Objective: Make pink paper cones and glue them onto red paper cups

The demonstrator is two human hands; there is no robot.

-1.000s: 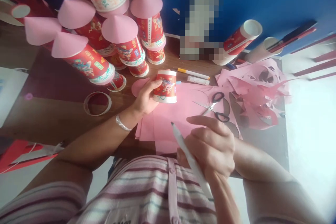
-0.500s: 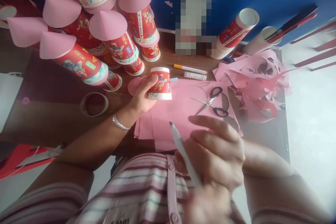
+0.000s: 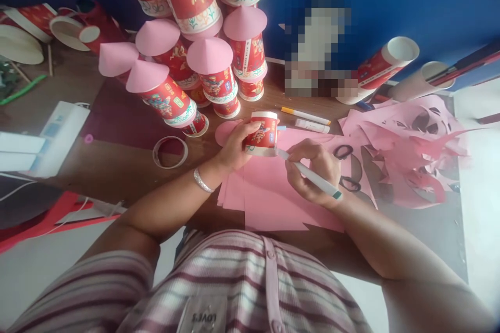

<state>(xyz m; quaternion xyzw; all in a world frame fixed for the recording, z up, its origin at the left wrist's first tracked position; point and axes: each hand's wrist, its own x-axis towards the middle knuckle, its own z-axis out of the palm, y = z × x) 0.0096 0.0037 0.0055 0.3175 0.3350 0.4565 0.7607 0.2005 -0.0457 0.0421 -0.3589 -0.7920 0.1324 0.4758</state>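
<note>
In my left hand (image 3: 235, 144) is a small red and white paper cup (image 3: 262, 134) with printed figures and a bit of green drawing on its white lower band. My right hand (image 3: 314, 171) grips a white marker pen (image 3: 317, 179) with a green end. The pen's tip is at the cup's lower right edge; whether it touches cannot be made out. Beneath both hands lie pink paper sheets (image 3: 269, 208). Scissors (image 3: 348, 183) with black handles rest on the paper, partly hidden behind my right hand.
Stacked red cups with pink paper cones (image 3: 210, 55) stand at the back left. A tape roll (image 3: 170, 152) lies left of my arm. Two markers (image 3: 307, 115) lie behind the cup. Pink paper scraps (image 3: 422, 151) pile up at right, below a red paper tube (image 3: 385, 67).
My right hand has brought the marker from near my chest up to the cup, turning its tip toward the lower band. My left hand still holds the cup. The whole view has shifted.
</note>
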